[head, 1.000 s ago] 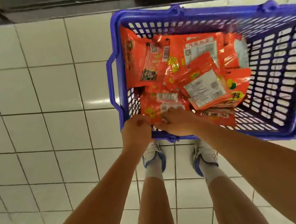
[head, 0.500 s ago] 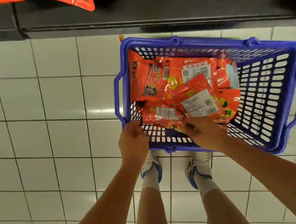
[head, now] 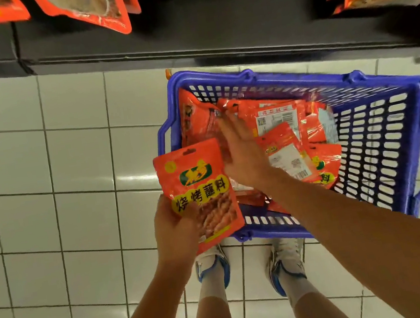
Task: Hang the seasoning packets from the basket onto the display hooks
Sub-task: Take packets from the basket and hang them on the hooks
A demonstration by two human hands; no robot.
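In the blue basket (head: 382,149) on the floor lies a pile of red seasoning packets (head: 297,146). They lie flat and on top of each other, filling the left part of the basket. Some show white labels with bar codes. Some show the red front with yellow marks. The right part of the basket shows its bare wall full of holes.

The left hand (head: 176,232) holds one packet (head: 200,190) up, just over the near left corner of the basket. The thumb and fingers pinch its lower part. This packet is red with a green and yellow badge near the top, a yellow band with dark letters across the middle, and a picture of food on sticks below. A small hang hole sits at its top edge.

The right hand (head: 240,151) reaches into the basket. Its fingers are straight and spread, and they rest on the packets in the far left part of the pile. It grips nothing.

The basket stands on the white tile floor (head: 47,210), just in front of two shoes (head: 284,259). Beyond it runs a dark shelf base (head: 185,34). More red packets (head: 87,5) hang at the top of the view.
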